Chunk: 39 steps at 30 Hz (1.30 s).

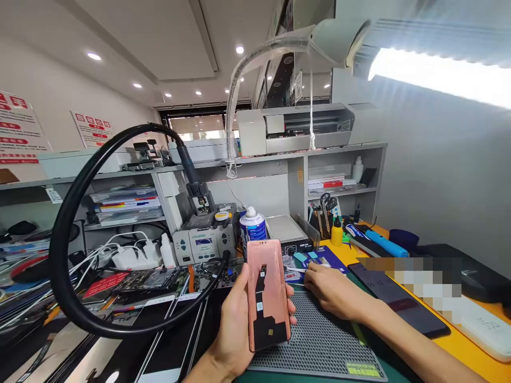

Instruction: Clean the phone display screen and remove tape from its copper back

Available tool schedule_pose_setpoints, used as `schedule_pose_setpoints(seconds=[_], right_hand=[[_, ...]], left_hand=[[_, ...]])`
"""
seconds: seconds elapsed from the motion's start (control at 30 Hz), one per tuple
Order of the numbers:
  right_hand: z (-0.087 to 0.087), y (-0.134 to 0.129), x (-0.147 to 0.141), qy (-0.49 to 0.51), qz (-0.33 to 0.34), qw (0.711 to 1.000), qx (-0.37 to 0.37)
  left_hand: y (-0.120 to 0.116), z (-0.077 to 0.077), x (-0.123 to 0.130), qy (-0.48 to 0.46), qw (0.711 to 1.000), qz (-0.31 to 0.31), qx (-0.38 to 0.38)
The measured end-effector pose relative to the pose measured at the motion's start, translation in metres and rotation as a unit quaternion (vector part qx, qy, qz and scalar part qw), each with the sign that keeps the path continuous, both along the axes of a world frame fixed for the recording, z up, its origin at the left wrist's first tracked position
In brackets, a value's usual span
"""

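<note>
A copper-coloured phone screen panel point(270, 287), with black flex parts on the side facing me, stands tilted up in my left hand point(235, 319). The fingers wrap round its edges. Over the far edge of the grey perforated mat point(319, 340), my right hand point(329, 290) has its fingers pressed together at a thin light-coloured item beside the blue packets point(327, 259). What exactly it grips is too small to tell. A dark phone point(399, 298) lies to the right of that hand.
Several phones and screens point(159, 340) cover the left side. A black hose point(59, 255) loops above them from the hot-air station point(205, 242). Behind stand a blue-and-white can point(253, 227) and a yellow bottle point(337, 234). A lit lamp point(439, 66) hangs upper right.
</note>
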State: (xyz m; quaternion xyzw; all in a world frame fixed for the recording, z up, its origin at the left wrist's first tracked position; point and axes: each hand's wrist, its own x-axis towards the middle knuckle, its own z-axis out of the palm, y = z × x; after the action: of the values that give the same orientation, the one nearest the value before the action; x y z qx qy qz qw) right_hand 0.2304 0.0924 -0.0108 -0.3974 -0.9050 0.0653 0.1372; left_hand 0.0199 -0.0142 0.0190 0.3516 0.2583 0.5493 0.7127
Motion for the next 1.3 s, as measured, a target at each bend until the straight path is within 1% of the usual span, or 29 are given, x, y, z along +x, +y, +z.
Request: schedule_pose_setpoints(seconds=[0.1, 0.2, 0.3, 0.37, 0.43, 0.47, 0.5, 0.53, 0.6, 0.67, 0.83, 0.93, 1.0, 1.07, 1.13, 1.17, 1.23, 1.3], right_hand=[[0.001, -0.003, 0.003, 0.038, -0.012, 0.999, -0.005], [0.013, -0.008, 0.009, 0.111, -0.029, 0.993, -0.027], [0.021, -0.011, 0.011, 0.19, -0.031, 0.98, -0.059], [0.02, -0.013, 0.007, 0.25, -0.014, 0.96, -0.126], [0.016, -0.016, 0.001, 0.301, 0.012, 0.929, -0.216], [0.014, -0.018, -0.001, 0.312, 0.022, 0.916, -0.251], [0.012, -0.02, -0.004, 0.308, 0.025, 0.913, -0.267], [0.011, -0.021, -0.005, 0.293, 0.021, 0.919, -0.263], [0.011, -0.023, -0.006, 0.261, 0.009, 0.938, -0.23], [0.012, -0.024, -0.004, 0.246, 0.0, 0.948, -0.204], [0.008, -0.02, 0.001, 0.214, -0.02, 0.954, -0.211], [0.005, -0.018, 0.001, 0.182, -0.038, 0.96, -0.208], [0.006, -0.018, 0.0, 0.172, -0.054, 0.958, -0.222], [0.011, -0.019, 0.0, 0.192, -0.069, 0.941, -0.271], [0.019, -0.022, 0.0, 0.26, -0.074, 0.906, -0.325], [0.023, -0.024, -0.001, 0.306, -0.065, 0.885, -0.345], [0.034, -0.03, -0.004, 0.388, -0.012, 0.839, -0.382], [0.044, -0.039, -0.012, 0.409, 0.055, 0.786, -0.461]], left_hand=[[0.0, -0.002, -0.002, -0.013, 1.0, -0.007, -0.018], [0.001, -0.006, -0.005, -0.022, 0.999, 0.001, -0.034], [0.003, -0.01, -0.009, 0.008, 0.997, -0.005, -0.071], [0.005, -0.011, -0.011, 0.032, 0.995, -0.01, -0.093], [0.005, -0.011, -0.012, 0.041, 0.994, -0.009, -0.103], [0.005, -0.01, -0.013, 0.041, 0.993, -0.008, -0.107], [0.005, -0.009, -0.013, 0.042, 0.993, -0.006, -0.111], [0.005, -0.009, -0.013, 0.041, 0.992, -0.004, -0.116], [0.004, -0.008, -0.015, 0.032, 0.992, 0.001, -0.125], [0.004, -0.008, -0.016, 0.019, 0.992, -0.005, -0.126], [0.004, -0.011, -0.019, -0.001, 0.995, -0.015, -0.097], [0.004, -0.011, -0.021, 0.027, 0.996, -0.004, -0.084], [0.004, -0.01, -0.021, 0.044, 0.996, 0.0, -0.082], [0.003, -0.009, -0.021, 0.047, 0.995, 0.001, -0.086], [0.003, -0.009, -0.021, 0.046, 0.995, 0.001, -0.087], [0.003, -0.009, -0.021, 0.05, 0.995, 0.003, -0.084], [0.003, -0.01, -0.021, 0.063, 0.995, 0.008, -0.078], [0.002, -0.011, -0.021, 0.081, 0.994, 0.023, -0.068]])
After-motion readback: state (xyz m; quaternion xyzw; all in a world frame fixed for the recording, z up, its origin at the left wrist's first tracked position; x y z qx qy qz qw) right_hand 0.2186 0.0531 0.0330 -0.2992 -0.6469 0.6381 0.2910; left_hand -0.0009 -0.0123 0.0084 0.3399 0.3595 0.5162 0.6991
